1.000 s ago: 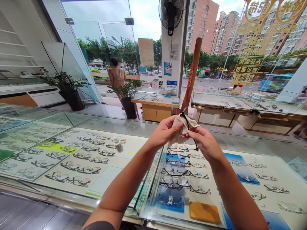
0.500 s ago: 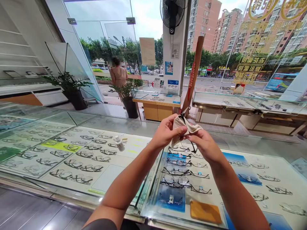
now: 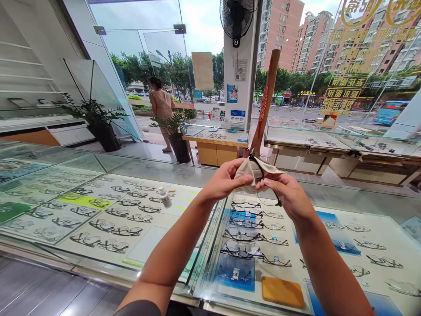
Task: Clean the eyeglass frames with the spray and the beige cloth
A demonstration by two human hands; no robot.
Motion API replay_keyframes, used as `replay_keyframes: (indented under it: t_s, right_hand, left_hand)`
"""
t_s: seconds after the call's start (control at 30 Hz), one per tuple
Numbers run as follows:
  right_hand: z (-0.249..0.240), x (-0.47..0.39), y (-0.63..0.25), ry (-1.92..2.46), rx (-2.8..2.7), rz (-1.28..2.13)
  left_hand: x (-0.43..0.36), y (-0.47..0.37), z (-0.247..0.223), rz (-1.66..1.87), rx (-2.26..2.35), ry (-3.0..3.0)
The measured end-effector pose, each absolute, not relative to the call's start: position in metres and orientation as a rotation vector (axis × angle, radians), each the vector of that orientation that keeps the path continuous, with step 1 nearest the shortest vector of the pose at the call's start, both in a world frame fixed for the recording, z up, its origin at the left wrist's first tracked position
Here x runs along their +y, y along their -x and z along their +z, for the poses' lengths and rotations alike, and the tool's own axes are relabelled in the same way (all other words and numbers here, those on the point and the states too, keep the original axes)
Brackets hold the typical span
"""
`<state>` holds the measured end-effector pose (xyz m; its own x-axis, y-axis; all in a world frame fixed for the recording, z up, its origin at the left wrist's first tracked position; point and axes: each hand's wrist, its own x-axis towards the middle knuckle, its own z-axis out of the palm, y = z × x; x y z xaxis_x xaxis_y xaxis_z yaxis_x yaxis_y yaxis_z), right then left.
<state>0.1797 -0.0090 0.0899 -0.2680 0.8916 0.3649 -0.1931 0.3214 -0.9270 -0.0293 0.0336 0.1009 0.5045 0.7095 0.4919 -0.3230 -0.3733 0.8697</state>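
Above the glass counter, my left hand (image 3: 223,179) pinches a beige cloth (image 3: 244,171) folded around a pair of eyeglasses (image 3: 258,167). My right hand (image 3: 291,192) has its fingers closed on the glasses and the cloth's right side. A dark temple sticks up out of the cloth, and a thin rim with another dark piece hangs below it. Most of the lenses are covered by cloth and fingers. A small white bottle (image 3: 165,197) stands on the counter to the left of my hands.
Rows of eyeglass frames (image 3: 243,250) lie inside the glass display case (image 3: 210,259). A brown, rounded block-like item (image 3: 283,292) is near its front edge. Beyond are potted plants (image 3: 179,140), a leaning wooden post (image 3: 268,96) and a person (image 3: 162,103) by the doorway.
The glasses have turned in the cloth, so their hanging dark end now points further right. My right hand has shifted slightly right. The person by the doorway has stepped a little.
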Motion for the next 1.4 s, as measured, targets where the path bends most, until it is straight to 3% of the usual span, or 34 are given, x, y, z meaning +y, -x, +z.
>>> replay_keyframes:
  t_s: [0.3,0.53,0.83,1.03,1.3,1.4]
  right_hand:
    - [0.079,-0.009,-0.169,0.608,-1.51,1.259]
    - [0.087,-0.011,-0.18,0.671,-1.478,1.259]
    - [0.075,-0.011,-0.165,0.608,-1.514,1.296]
    - [0.085,-0.012,-0.176,0.646,-1.463,1.303]
    - [0.074,-0.01,-0.162,0.648,-1.43,1.296]
    - [0.078,-0.009,-0.167,0.667,-1.445,1.269]
  left_hand:
    - [0.026,0.008,0.093,1.391,0.397,-1.542]
    - [0.033,0.034,0.105,1.133,0.333,-1.675]
    - [0.026,0.005,0.092,1.384,0.339,-1.486]
    - [0.034,0.03,0.102,1.111,0.303,-1.669]
    - [0.031,0.001,0.087,1.388,0.333,-1.453]
    - [0.036,0.008,0.091,1.338,0.355,-1.502]
